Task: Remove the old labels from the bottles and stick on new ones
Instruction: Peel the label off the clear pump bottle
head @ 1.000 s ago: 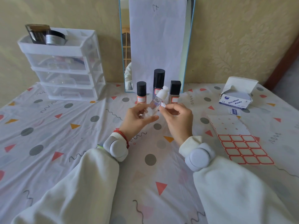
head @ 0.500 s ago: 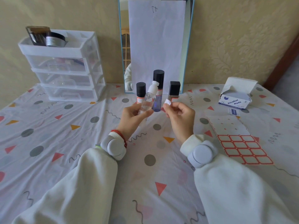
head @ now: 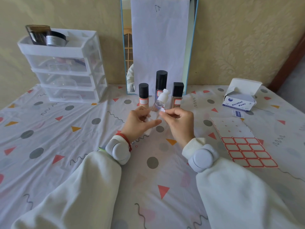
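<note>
Tilting clear bottle (head: 156,108), white cap, in left hand (head: 140,123).

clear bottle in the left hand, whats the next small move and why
Probably press the small label onto the clear bottle. The left hand holds the bottle tilted, the right hand pinches the label right at its side, and the three black-capped bottles behind already carry red-bordered labels.

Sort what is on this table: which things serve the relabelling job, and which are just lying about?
Job:
- clear white-capped bottle, held by left hand
- small white label, pinched by right hand
- three black-capped bottles
- red-bordered label sheet
- white alcohol pads box

Lying about:
- white drawer unit
- blue-framed mirror
</note>
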Action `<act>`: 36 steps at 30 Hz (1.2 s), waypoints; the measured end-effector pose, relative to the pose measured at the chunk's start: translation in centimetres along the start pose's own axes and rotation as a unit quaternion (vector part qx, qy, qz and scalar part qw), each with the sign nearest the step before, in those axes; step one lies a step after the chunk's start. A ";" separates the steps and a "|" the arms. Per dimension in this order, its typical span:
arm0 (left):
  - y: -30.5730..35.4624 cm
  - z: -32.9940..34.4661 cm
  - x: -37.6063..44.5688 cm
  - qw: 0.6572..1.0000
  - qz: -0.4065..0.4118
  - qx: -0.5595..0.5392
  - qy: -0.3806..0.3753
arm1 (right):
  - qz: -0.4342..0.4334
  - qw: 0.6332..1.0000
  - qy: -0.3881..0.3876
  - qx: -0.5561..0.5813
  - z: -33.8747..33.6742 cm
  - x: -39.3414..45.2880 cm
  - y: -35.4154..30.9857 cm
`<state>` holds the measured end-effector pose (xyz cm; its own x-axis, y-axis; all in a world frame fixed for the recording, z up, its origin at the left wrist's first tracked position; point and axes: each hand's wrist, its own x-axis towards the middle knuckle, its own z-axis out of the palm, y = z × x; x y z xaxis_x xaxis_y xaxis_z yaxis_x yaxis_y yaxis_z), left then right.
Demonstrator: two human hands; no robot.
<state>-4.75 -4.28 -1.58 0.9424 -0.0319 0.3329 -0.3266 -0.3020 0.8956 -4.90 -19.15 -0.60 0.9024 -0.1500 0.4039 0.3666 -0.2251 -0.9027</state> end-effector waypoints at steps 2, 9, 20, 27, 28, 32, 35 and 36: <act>0.0 -0.1 0.0 1.000 -0.010 -0.010 0.003 | -0.001 1.000 -0.008 0.008 -0.1 0.1 -0.1; -0.1 -0.1 0.0 0.998 -0.038 -0.041 0.005 | 0.010 0.998 0.034 0.050 0.1 -0.3 -0.4; 0.0 -0.2 0.1 0.993 -0.057 -0.103 0.003 | 0.114 0.982 0.041 0.147 -0.2 0.5 -0.4; 0.2 -0.3 0.0 0.992 -0.029 -0.120 0.000 | 0.191 0.964 -0.098 0.156 0.5 0.3 0.3; 0.2 -0.2 0.0 0.992 -0.028 -0.126 0.001 | 0.193 0.963 -0.109 0.156 0.6 0.3 0.3; 0.5 -0.1 -0.1 0.989 -0.030 -0.144 0.001 | 0.226 0.953 -0.145 0.138 1.1 -0.2 0.5; 0.6 0.1 -0.2 0.987 -0.036 -0.153 -0.013 | 0.226 0.950 -0.162 0.141 1.4 -0.6 0.5; 0.6 0.1 -0.3 0.987 -0.036 -0.153 -0.020 | 0.220 0.952 -0.169 0.128 1.5 -0.7 0.4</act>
<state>-5.23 -4.55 -1.16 0.9638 -0.0609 0.2595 -0.2601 -0.0026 0.9656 -5.07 -17.70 -1.49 0.9869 0.1521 -0.0531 -0.0594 0.0368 -0.9976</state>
